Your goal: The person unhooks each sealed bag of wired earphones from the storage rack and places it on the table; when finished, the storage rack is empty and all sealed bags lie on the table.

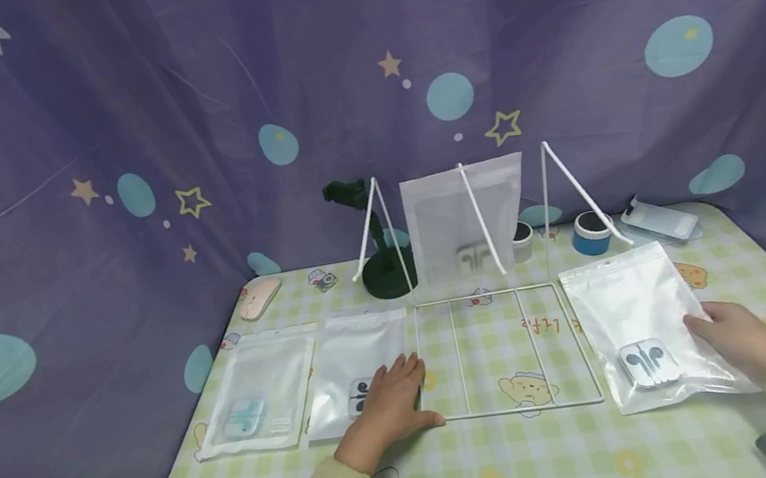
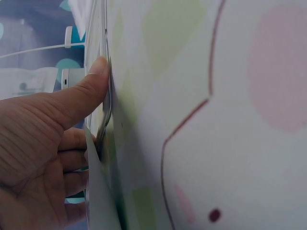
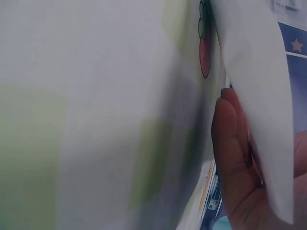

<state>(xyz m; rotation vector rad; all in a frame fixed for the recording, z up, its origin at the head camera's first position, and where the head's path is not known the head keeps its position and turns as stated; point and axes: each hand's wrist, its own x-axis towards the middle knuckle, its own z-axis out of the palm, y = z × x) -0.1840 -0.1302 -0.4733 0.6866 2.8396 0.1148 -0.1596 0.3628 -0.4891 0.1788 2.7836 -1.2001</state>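
My right hand (image 1: 737, 332) pinches the right edge of a clear zip bag (image 1: 636, 294). White wired earphones in a square case (image 1: 649, 362) lie low inside it, and the bag is tilted. In the right wrist view, the bag's pale edge (image 3: 264, 96) passes between fingers and thumb. My left hand (image 1: 389, 403) lies with extended fingers at the front left corner of a white wire rack (image 1: 518, 411), its thumb touching the front wire. Its fingers partly cover a second zip bag (image 1: 362, 344) holding dark earphones (image 1: 359, 395). From the rack's middle hook hangs another earphone bag (image 1: 443, 212).
A zip bag (image 1: 286, 365) with a light blue case lies at the left. Behind stand a pink mouse (image 1: 259, 298), a dark green stand (image 1: 385, 277), a grey-white jar (image 1: 523, 245), a blue jar (image 1: 592, 238) and a clear phone case (image 1: 659, 220). A purple curtain (image 1: 339, 69) backs the table.
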